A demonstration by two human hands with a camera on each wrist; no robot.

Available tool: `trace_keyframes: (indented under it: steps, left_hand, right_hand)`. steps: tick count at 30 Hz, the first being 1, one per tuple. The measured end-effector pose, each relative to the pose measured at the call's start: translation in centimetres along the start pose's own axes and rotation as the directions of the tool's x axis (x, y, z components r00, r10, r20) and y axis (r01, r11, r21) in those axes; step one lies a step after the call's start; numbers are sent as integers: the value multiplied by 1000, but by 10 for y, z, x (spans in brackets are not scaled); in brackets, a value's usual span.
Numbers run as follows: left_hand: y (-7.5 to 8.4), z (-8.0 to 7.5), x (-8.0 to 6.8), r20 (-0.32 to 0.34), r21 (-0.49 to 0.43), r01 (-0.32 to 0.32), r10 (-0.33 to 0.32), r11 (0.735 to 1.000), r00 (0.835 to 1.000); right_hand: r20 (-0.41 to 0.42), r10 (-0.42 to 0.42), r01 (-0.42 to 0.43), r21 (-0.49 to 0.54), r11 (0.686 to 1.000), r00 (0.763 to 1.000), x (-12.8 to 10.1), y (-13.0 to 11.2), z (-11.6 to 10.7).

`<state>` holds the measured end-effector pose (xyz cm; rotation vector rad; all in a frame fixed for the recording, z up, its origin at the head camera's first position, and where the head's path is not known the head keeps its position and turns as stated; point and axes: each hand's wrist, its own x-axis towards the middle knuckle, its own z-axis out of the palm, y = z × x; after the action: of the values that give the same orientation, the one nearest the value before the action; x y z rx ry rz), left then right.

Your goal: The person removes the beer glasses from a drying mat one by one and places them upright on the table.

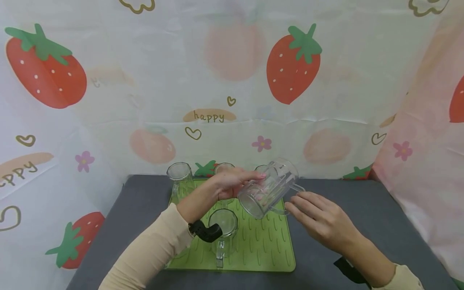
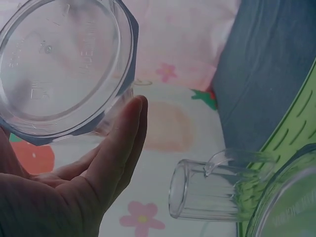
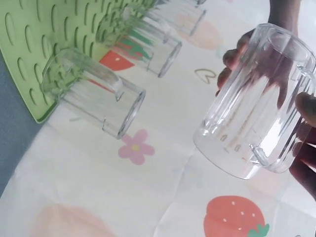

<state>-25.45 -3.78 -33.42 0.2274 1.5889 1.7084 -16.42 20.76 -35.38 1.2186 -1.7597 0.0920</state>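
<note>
A clear glass mug (image 1: 268, 187) is held tilted in the air above the green mat, its embossed base turned toward the left wrist camera. My left hand (image 1: 232, 183) grips the mug's body from the left; in the right wrist view its fingers (image 3: 229, 59) show along the far side. On the right, my right hand (image 1: 322, 217) pinches the mug's handle (image 3: 284, 158) between thumb and fingers. Under my left wrist, another clear mug (image 1: 223, 221) stands on the mat with its handle toward me.
The green ridged mat (image 1: 264, 249) lies on a dark grey table (image 1: 344, 241). More clear mugs stand along its back edge, including one at the back left (image 1: 179, 179), partly behind my left arm. A strawberry-print curtain (image 1: 232, 92) hangs behind and at both sides.
</note>
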Motion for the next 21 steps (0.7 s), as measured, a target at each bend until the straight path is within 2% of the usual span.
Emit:
trace_keyframes:
  steps: [3,7,10,15,21]
  left_hand:
    - [-2,1,-1,-20,5,-30,30,1000,999]
    - [-7,3,-2,-84,42,-85,89,995,993]
    - [-11,6,-4,-137,68,-129,137,989,981]
    - [-16,10,-9,-183,78,-200,211,977,960]
    - [-23,13,-13,-221,92,-255,270,962,937]
  right_hand:
    - [3,58,-58,53,997,998,-2,1,1]
    - [14,124,-125,96,987,992,-4,0,1]
    - [29,173,-175,111,978,985,-5,-2,0]
    - [38,257,-259,177,950,966,-6,-5,-1]
    - [19,295,-290,263,920,955,-3,-5,-1]
